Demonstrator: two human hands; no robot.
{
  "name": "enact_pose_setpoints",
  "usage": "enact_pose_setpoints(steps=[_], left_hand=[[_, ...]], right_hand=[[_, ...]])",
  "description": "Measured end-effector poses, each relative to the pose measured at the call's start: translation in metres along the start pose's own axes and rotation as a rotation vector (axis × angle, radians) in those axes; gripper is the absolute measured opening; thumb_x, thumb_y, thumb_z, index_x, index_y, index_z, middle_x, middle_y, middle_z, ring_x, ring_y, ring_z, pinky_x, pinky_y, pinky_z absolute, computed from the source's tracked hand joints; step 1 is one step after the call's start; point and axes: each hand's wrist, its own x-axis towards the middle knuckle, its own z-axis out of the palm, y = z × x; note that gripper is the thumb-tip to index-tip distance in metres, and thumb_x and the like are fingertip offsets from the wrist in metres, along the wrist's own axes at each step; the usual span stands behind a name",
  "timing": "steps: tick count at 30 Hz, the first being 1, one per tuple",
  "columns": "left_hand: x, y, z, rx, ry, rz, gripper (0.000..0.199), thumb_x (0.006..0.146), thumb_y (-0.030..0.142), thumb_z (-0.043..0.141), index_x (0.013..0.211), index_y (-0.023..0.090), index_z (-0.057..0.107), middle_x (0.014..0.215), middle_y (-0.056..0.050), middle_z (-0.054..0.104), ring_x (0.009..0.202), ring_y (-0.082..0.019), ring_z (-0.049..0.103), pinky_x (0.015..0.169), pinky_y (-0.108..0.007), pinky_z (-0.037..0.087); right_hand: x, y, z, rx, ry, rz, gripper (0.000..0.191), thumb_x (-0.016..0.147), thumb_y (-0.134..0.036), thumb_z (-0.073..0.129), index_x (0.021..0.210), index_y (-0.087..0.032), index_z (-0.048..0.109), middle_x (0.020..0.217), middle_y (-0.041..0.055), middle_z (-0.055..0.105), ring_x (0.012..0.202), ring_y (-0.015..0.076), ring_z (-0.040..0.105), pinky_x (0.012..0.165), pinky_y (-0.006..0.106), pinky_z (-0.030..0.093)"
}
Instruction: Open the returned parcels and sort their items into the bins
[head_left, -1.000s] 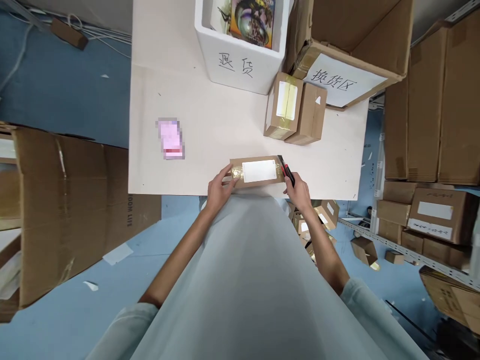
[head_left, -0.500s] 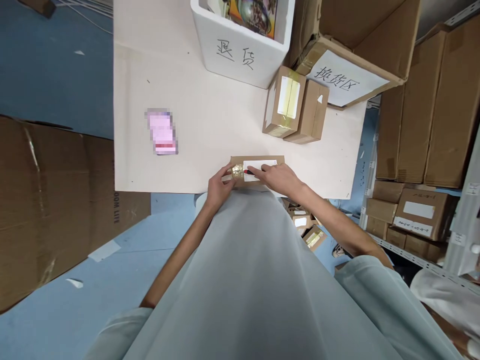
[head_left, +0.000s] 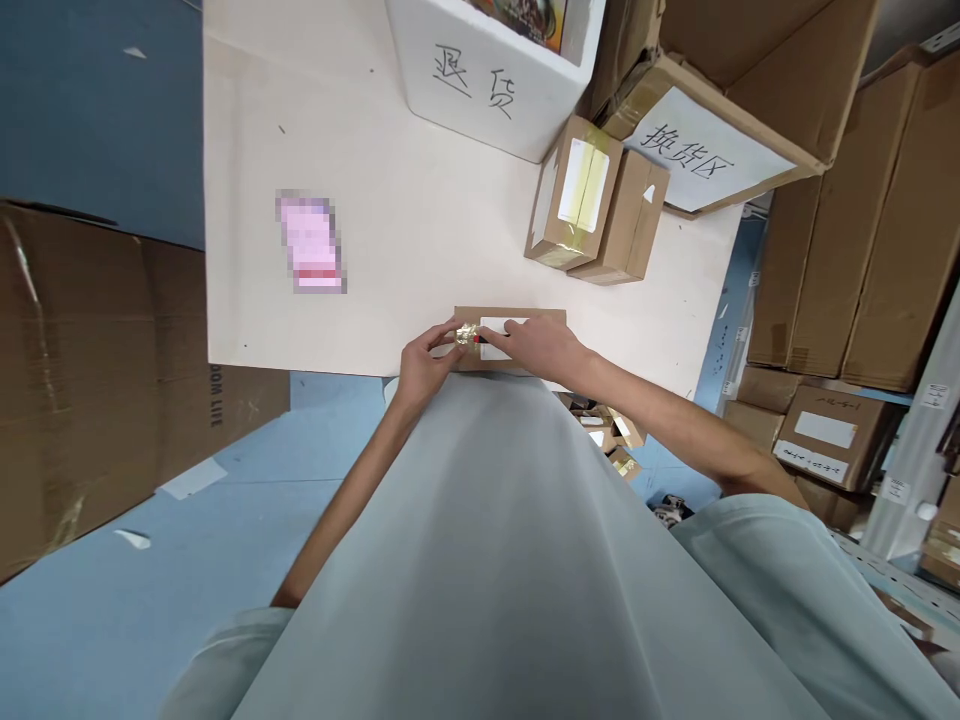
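A small cardboard box [head_left: 517, 366] with a white label and shiny tape at its left end lies at the table's front edge, against my shirt. My left hand [head_left: 429, 362] is at the box's left end, its fingers curved round the taped corner. My right hand [head_left: 541, 346] is closed over the label on a small red and black tool [head_left: 478, 339], whose tip is at the tape. Most of the tool is hidden by the fingers.
Two taped cardboard boxes [head_left: 576, 195] [head_left: 626, 220] stand on the table [head_left: 420, 240] at the right. Behind them are a white foam bin [head_left: 480, 95] and a large open carton [head_left: 757, 150]. A pixelated pink item [head_left: 311, 243] lies at the left. Cartons fill a right-hand shelf.
My right hand and the red and black tool have moved a little left along the box, towards the taped end. The camera view has shifted slightly.
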Motion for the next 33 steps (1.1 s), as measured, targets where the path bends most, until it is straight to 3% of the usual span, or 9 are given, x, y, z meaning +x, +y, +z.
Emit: enact_pose_setpoints(steps=[6, 9, 11, 16, 19, 26, 29, 33], left_hand=[[-0.001, -0.007, -0.002, 0.023, -0.012, 0.027, 0.049, 0.085, 0.042, 0.084, 0.129, 0.022, 0.079, 0.141, -0.010, 0.078, 0.129, -0.032, 0.075, 0.116, -0.049, 0.061], [-0.004, -0.011, 0.001, 0.030, 0.032, 0.027, 0.049, 0.085, 0.044, 0.084, 0.128, 0.021, 0.080, 0.143, -0.011, 0.078, 0.128, -0.032, 0.076, 0.118, -0.049, 0.059], [-0.006, -0.012, 0.003, 0.043, 0.054, 0.026, 0.050, 0.085, 0.046, 0.083, 0.128, 0.021, 0.080, 0.144, -0.010, 0.077, 0.128, -0.032, 0.076, 0.118, -0.049, 0.059], [-0.009, -0.013, 0.007, 0.071, 0.042, 0.024, 0.050, 0.088, 0.048, 0.081, 0.130, 0.023, 0.079, 0.144, -0.009, 0.077, 0.129, -0.032, 0.075, 0.116, -0.048, 0.060], [-0.009, -0.010, 0.008, 0.084, 0.036, 0.027, 0.050, 0.088, 0.048, 0.080, 0.132, 0.022, 0.079, 0.145, -0.009, 0.077, 0.129, -0.032, 0.075, 0.116, -0.048, 0.061], [0.002, -0.003, 0.002, 0.079, -0.019, 0.028, 0.053, 0.086, 0.050, 0.084, 0.131, 0.023, 0.079, 0.143, -0.010, 0.078, 0.129, -0.032, 0.075, 0.118, -0.050, 0.059], [0.007, -0.005, 0.000, 0.068, -0.042, 0.023, 0.057, 0.084, 0.052, 0.085, 0.132, 0.022, 0.079, 0.146, -0.012, 0.076, 0.128, -0.033, 0.076, 0.117, -0.051, 0.059], [0.009, -0.009, 0.000, 0.052, -0.048, 0.034, 0.060, 0.083, 0.055, 0.084, 0.131, 0.020, 0.078, 0.141, -0.014, 0.078, 0.125, -0.032, 0.077, 0.116, -0.052, 0.060]], right_hand=[[0.002, -0.014, -0.004, 0.009, 0.021, -0.025, 0.054, 0.110, -0.005, 0.039, 0.164, -0.011, 0.048, 0.122, 0.0204, 0.080, 0.107, 0.0304, 0.079, 0.079, 0.035, 0.052], [-0.013, -0.006, 0.005, 0.034, -0.044, 0.046, 0.048, 0.110, -0.004, 0.042, 0.155, -0.008, 0.056, 0.122, 0.0225, 0.080, 0.109, 0.0308, 0.079, 0.081, 0.035, 0.052], [-0.031, 0.007, 0.015, 0.041, -0.093, 0.087, 0.053, 0.107, -0.001, 0.043, 0.158, -0.010, 0.055, 0.126, 0.0229, 0.079, 0.111, 0.0308, 0.079, 0.080, 0.036, 0.051], [-0.090, 0.047, 0.053, 0.027, -0.153, 0.204, 0.074, 0.104, 0.000, 0.041, 0.175, -0.021, 0.037, 0.131, 0.0218, 0.076, 0.106, 0.0302, 0.080, 0.078, 0.037, 0.047], [-0.109, 0.060, 0.073, 0.042, -0.152, 0.263, 0.074, 0.105, -0.002, 0.042, 0.175, -0.023, 0.036, 0.130, 0.0221, 0.076, 0.104, 0.0302, 0.080, 0.079, 0.037, 0.045], [-0.103, 0.082, 0.110, 0.102, 0.006, 0.287, 0.067, 0.107, -0.006, 0.038, 0.170, -0.029, 0.048, 0.132, 0.0182, 0.075, 0.105, 0.0282, 0.075, 0.079, 0.037, 0.043], [-0.101, 0.091, 0.139, 0.153, 0.095, 0.296, 0.057, 0.115, -0.016, 0.036, 0.167, -0.029, 0.051, 0.129, 0.0151, 0.076, 0.105, 0.0272, 0.073, 0.080, 0.036, 0.044], [-0.088, 0.089, 0.184, 0.328, 0.209, 0.346, 0.047, 0.120, -0.031, 0.035, 0.159, -0.020, 0.058, 0.129, 0.0151, 0.076, 0.111, 0.0264, 0.070, 0.090, 0.034, 0.049]])
